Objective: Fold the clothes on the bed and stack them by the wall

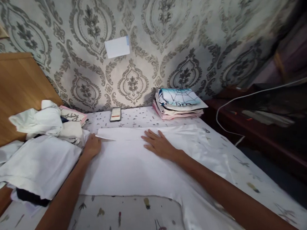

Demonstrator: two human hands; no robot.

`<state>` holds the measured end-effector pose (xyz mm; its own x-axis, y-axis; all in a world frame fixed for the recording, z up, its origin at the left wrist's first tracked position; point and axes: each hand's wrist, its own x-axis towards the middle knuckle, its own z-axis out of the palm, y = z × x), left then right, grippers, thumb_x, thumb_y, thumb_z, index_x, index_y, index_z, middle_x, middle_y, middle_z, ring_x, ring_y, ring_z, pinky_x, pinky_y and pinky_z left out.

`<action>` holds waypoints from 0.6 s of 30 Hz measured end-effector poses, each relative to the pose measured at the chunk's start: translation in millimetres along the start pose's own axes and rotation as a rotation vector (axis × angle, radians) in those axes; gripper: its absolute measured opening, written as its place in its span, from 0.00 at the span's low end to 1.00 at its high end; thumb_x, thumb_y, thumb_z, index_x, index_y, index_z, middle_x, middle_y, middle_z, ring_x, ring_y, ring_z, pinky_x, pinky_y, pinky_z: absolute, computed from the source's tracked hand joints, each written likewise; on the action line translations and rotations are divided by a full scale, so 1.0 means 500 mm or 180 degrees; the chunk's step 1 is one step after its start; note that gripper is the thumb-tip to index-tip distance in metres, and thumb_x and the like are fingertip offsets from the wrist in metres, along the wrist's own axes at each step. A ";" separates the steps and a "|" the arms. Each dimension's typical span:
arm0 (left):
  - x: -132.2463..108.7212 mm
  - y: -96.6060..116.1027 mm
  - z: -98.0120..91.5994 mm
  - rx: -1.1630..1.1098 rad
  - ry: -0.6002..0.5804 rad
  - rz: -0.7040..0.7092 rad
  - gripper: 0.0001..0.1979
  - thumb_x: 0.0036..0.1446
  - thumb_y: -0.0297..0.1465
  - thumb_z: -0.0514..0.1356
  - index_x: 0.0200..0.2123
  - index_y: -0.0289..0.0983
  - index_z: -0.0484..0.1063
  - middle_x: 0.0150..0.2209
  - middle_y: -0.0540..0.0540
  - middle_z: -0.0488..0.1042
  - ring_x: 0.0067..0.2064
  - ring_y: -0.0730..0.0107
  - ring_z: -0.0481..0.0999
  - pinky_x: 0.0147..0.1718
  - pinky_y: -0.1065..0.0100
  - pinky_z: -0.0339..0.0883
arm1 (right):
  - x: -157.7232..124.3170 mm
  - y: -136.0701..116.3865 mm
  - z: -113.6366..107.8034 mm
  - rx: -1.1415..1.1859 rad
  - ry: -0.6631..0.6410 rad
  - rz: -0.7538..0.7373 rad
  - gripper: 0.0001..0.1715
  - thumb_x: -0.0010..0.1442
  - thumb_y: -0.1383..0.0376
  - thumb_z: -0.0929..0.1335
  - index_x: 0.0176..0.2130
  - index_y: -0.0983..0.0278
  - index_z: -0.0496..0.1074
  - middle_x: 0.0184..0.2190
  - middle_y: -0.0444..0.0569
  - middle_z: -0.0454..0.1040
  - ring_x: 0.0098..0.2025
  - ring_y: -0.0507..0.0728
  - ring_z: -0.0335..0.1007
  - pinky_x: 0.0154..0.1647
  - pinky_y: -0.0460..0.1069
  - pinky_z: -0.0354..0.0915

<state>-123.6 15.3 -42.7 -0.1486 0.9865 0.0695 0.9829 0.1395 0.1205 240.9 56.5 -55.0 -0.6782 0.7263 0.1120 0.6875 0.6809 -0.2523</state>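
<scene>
A white garment lies spread flat on the patterned bed sheet. My right hand rests palm down on it near its far edge, fingers stretched out. My left hand is at the garment's far left edge, fingers curled over the cloth beside a folded-over strip. Whether it pinches the fabric or only presses on it is unclear.
A heap of white clothes lies at the left by the wooden headboard. A folded stack of clothes sits by the wall, a phone left of it. A dark bedside bench with a white cable stands at the right.
</scene>
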 end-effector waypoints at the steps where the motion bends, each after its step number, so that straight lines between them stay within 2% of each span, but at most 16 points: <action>1: 0.002 -0.002 -0.006 -0.0007 0.0083 -0.0077 0.29 0.63 0.27 0.44 0.65 0.19 0.57 0.62 0.19 0.66 0.67 0.40 0.63 0.63 0.43 0.58 | 0.001 -0.008 -0.002 0.0050 -0.0052 -0.0044 0.30 0.72 0.53 0.58 0.68 0.58 0.61 0.72 0.54 0.53 0.74 0.64 0.42 0.71 0.71 0.40; 3: 0.010 0.013 -0.014 -0.0080 0.0388 -0.0162 0.30 0.62 0.26 0.45 0.66 0.17 0.52 0.64 0.19 0.62 0.68 0.43 0.61 0.65 0.47 0.57 | 0.004 -0.022 -0.006 0.0233 -0.0164 -0.0162 0.30 0.73 0.52 0.56 0.69 0.57 0.61 0.72 0.52 0.53 0.74 0.61 0.43 0.73 0.68 0.40; 6: 0.031 0.073 -0.012 -0.0357 0.0650 0.0364 0.30 0.65 0.30 0.44 0.68 0.22 0.50 0.69 0.25 0.56 0.71 0.51 0.56 0.69 0.53 0.51 | 0.015 -0.028 -0.012 0.0636 -0.0184 -0.0251 0.33 0.73 0.49 0.53 0.69 0.57 0.59 0.71 0.48 0.55 0.74 0.58 0.45 0.73 0.62 0.44; 8: 0.044 0.113 0.000 -0.0433 0.0381 0.0739 0.31 0.68 0.36 0.43 0.69 0.24 0.49 0.71 0.28 0.53 0.72 0.53 0.53 0.69 0.55 0.49 | 0.024 -0.009 -0.015 0.0780 -0.0006 -0.0134 0.34 0.74 0.49 0.52 0.70 0.58 0.58 0.71 0.48 0.57 0.73 0.56 0.49 0.73 0.58 0.48; 10: 0.052 0.130 0.018 -0.0317 -0.0051 0.0782 0.34 0.68 0.42 0.44 0.69 0.25 0.50 0.72 0.27 0.49 0.73 0.50 0.49 0.69 0.51 0.48 | 0.027 0.034 -0.019 0.0608 0.0222 0.0275 0.32 0.74 0.52 0.52 0.69 0.58 0.60 0.69 0.47 0.62 0.70 0.56 0.55 0.70 0.56 0.53; 13: 0.053 0.106 0.047 -0.0067 -0.0280 0.0617 0.37 0.67 0.47 0.44 0.69 0.26 0.52 0.72 0.26 0.48 0.74 0.45 0.46 0.68 0.44 0.46 | 0.007 0.135 -0.034 0.0076 0.0444 0.1186 0.27 0.73 0.59 0.55 0.65 0.59 0.66 0.66 0.50 0.67 0.69 0.58 0.58 0.69 0.59 0.55; 16: 0.047 0.055 0.064 0.0017 -0.0109 0.0797 0.38 0.66 0.49 0.45 0.69 0.28 0.52 0.72 0.28 0.51 0.73 0.46 0.48 0.67 0.45 0.48 | -0.037 0.230 -0.060 -0.0184 0.0593 0.1834 0.26 0.71 0.66 0.54 0.61 0.66 0.69 0.62 0.60 0.70 0.65 0.63 0.64 0.65 0.62 0.59; 18: 0.041 0.032 0.060 -0.0055 0.0020 0.1051 0.37 0.64 0.49 0.47 0.69 0.31 0.54 0.71 0.30 0.54 0.72 0.47 0.52 0.66 0.47 0.52 | -0.064 0.269 -0.076 -0.0269 0.0634 0.2024 0.25 0.70 0.67 0.55 0.58 0.67 0.70 0.58 0.61 0.73 0.60 0.62 0.69 0.60 0.58 0.63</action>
<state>-107.8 40.4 -68.8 0.1771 0.9776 0.1138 0.9761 -0.1893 0.1071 364.7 128.5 -55.8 -0.0790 0.9865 0.1437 0.9609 0.1138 -0.2526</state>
